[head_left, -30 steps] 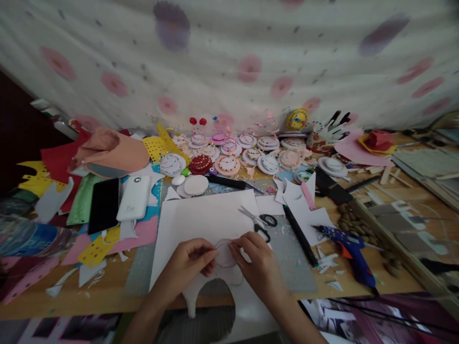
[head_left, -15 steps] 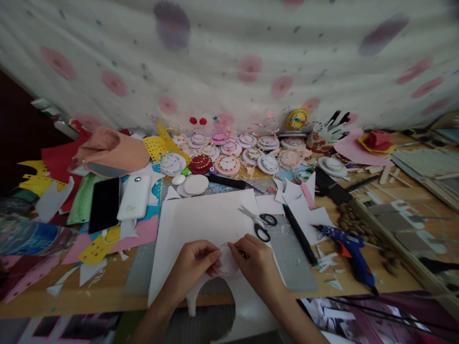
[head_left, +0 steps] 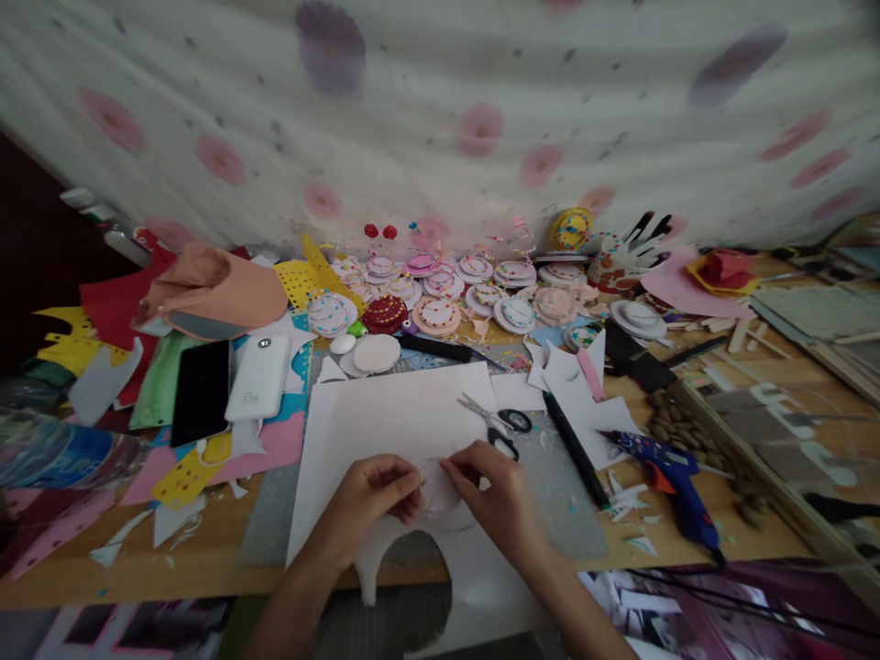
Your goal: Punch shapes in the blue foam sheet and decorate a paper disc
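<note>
Between my two hands is a round white paper-like disc (head_left: 441,489), its surface partly covered by fingers. My left hand (head_left: 385,495) pinches its left edge with thumb and forefinger. The thumb and fingers of my right hand (head_left: 491,486) close on the upper right edge. Beneath the disc lies white sheet material (head_left: 481,568) with a big rounded cut-out along the table's front edge. A larger white sheet (head_left: 371,422) spreads out behind my hands. Black-handled scissors (head_left: 496,423) rest on it with blades apart, just beyond my right hand.
Several small decorated hats (head_left: 436,314) line the back. A blue glue gun (head_left: 677,486) and a black marker (head_left: 576,449) lie at right. To the left are a phone (head_left: 201,392), a white power bank (head_left: 258,378) and a water bottle (head_left: 61,454). A grey cutting mat (head_left: 564,513) is underneath.
My right hand has shifted slightly up and its fingers have changed position along the disc's edge. More of the disc's face shows. My left hand stays nearly in place.
</note>
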`<state>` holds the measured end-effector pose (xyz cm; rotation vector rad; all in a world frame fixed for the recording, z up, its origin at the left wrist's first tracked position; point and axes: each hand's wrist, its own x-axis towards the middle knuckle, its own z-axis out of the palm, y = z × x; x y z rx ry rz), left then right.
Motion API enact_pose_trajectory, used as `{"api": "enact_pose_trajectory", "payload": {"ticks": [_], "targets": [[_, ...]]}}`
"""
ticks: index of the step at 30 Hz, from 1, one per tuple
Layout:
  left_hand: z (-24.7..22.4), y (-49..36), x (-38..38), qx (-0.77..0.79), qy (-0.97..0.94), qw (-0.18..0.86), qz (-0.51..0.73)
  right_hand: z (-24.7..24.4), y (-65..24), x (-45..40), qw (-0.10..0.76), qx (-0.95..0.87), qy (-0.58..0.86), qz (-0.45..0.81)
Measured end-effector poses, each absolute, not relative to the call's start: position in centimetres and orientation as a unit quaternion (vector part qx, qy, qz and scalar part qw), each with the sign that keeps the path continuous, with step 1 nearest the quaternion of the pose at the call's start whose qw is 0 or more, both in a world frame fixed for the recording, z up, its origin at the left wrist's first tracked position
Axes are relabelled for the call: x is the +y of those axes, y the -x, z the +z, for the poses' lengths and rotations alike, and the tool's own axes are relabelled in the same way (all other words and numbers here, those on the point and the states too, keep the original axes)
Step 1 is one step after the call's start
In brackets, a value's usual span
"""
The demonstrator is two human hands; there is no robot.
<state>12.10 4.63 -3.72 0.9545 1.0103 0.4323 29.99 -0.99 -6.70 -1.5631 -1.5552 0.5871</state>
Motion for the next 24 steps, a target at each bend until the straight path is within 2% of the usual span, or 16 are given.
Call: {"api": "enact_pose_trajectory", "payload": {"ticks": [5,9,12,15,20,24], "targets": [[-4.1,-11.6,5.3,0.468,-0.352,0.774,0.241,-6.0,-31.3,-1.4,0.505,-0.538,0.595,0.318],[-4.8,-11.7,5.2,0.473,-0.327,0.782,0.242,-5.3,-31.2,-2.2,0.51,-0.458,0.542,0.486],[-5.1,-12.0,5.1,0.481,-0.337,0.777,0.225,-5.1,-30.6,-2.5,0.512,-0.41,0.514,0.553],[-5.1,-12.0,5.1,0.492,-0.4,0.747,0.202,-5.4,-30.3,-2.1,0.521,-0.368,0.526,0.562],[-4.2,-11.8,5.2,0.544,-0.538,0.587,0.265,-5.9,-30.2,-1.5,0.515,-0.346,0.557,0.552],[-3.3,-12.4,5.1,0.486,-0.544,0.63,0.265,-6.4,-29.8,-1.5,0.492,-0.366,0.572,0.545]]}}
